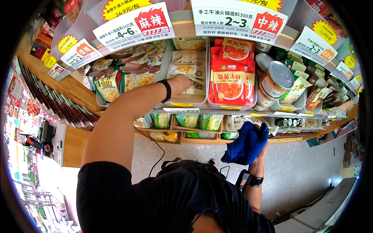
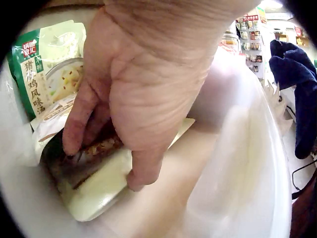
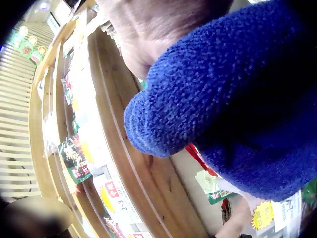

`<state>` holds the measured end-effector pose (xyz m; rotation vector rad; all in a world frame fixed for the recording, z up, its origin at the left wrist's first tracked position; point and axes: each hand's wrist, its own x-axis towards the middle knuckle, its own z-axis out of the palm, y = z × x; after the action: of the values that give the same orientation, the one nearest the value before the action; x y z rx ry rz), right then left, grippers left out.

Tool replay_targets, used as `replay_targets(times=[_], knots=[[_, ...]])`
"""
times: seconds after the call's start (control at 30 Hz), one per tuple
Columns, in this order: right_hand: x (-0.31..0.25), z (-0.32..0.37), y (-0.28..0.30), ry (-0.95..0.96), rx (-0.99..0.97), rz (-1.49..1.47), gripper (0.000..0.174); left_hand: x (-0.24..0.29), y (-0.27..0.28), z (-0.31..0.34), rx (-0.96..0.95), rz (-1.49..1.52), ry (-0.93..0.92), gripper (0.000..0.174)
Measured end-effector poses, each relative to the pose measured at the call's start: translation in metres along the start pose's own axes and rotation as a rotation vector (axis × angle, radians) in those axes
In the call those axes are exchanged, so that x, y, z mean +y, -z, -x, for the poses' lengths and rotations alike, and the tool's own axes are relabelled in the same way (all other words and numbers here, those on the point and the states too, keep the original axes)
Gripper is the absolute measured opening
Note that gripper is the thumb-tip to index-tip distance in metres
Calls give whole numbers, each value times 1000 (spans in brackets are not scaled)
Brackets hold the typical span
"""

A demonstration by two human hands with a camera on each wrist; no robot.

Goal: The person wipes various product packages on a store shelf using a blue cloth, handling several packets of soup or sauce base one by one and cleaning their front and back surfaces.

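In the head view the left hand point(image 1: 180, 84) reaches into a clear bin that holds beige soup packets point(image 1: 186, 64). The left wrist view shows the left hand point(image 2: 148, 74) with thumb and fingers gripping a pale packet point(image 2: 96, 193) inside the white bin point(image 2: 277, 173); a green and white packet point(image 2: 54, 64) stands behind it. The right hand point(image 1: 262, 150) holds a bunched blue cloth point(image 1: 245, 143) below the shelf edge. In the right wrist view the blue cloth point(image 3: 223, 89) covers the fingers of the right hand point(image 3: 153, 25).
Red tomato soup packets point(image 1: 229, 83) fill the bin to the right, beside stacked cans point(image 1: 278, 79). More packets point(image 1: 142, 58) lie in the left bin. Price cards point(image 1: 134, 27) hang above, and baskets of green packets point(image 1: 210, 122) sit on the lower shelf.
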<state>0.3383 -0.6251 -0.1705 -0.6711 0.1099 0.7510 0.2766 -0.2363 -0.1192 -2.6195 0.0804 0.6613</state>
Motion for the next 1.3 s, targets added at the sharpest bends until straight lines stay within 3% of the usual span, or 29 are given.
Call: replay_targets(times=[0.1, 0.17, 0.23, 0.57, 0.6, 0.7, 0.8, 0.87, 1.0, 1.1, 1.2, 1.3], knots=[[-2, 4, -4, 12, -24, 16, 37, 9, -2, -1, 39, -18, 90, 35], [-2, 7, -5, 19, -21, 25, 37, 4, 7, 4, 71, -13, 17, 17], [-1, 6, -5, 29, -9, 25, 38, -3, 10, 9, 128, 5, 0, 11], [6, 1, -14, 11, -51, 84, 39, -24, 49, 66, 399, 193, 198, 17], [7, 1, -18, 6, -62, 91, 39, -27, 55, 72, 360, 177, 199, 16], [10, 3, -31, -11, -87, 105, 37, -32, 52, 85, 512, 262, 201, 13], [15, 3, -41, -20, -122, 91, 36, -18, 84, 120, 509, 310, 303, 12], [18, 1, -46, -10, -177, 61, 36, -19, 83, 133, 705, 260, 259, 13], [23, 1, -73, 193, -193, 174, 36, -4, 95, 167, 962, 293, 249, 14], [21, 13, -110, 416, -172, 266, 37, 18, 112, 199, 976, 320, 307, 14], [28, 46, -158, 844, -299, 487, 46, 40, 131, 221, 986, 480, 302, 13], [53, 56, -187, 1230, -547, 796, 60, 63, 150, 231, 791, 1030, 190, 15]])
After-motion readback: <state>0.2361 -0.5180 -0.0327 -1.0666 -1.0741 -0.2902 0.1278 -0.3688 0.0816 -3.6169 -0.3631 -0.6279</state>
